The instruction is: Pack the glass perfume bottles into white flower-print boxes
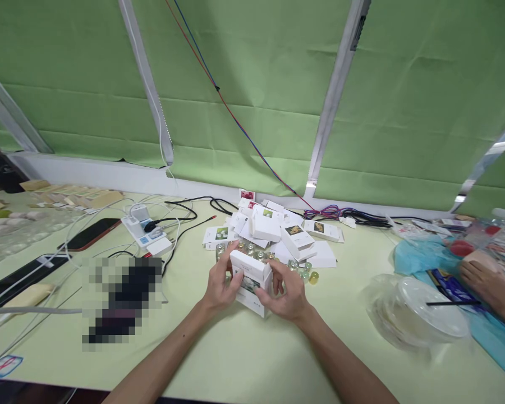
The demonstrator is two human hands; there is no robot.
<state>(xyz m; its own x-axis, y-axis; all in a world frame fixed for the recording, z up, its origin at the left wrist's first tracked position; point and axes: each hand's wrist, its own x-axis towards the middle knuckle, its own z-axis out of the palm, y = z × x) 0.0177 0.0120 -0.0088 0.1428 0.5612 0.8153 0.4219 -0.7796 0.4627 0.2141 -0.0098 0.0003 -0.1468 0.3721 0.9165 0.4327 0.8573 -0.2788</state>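
Between my two hands stands a small white cardboard box (249, 300) with a dark floral picture on its front. My left hand (221, 283) grips its left side, thumb on the front face. On the right side my right hand (287, 292) grips it, the thumb pressed to the front near the picture. Just behind the box sit several small glass bottles (306, 272) with pale green and yellow tints, partly hidden by the box and fingers. Farther back lies a heap of white boxes (266, 224) with flower pictures, some of them tilted.
A power strip (139, 230) with plugs and cables lies to the left, near phones (90, 234). On the right are a lidded plastic tub (431, 308) in a clear bag, a blue cloth (421, 255) and another person's hand (483, 280). A green curtain (252, 134) hangs behind.
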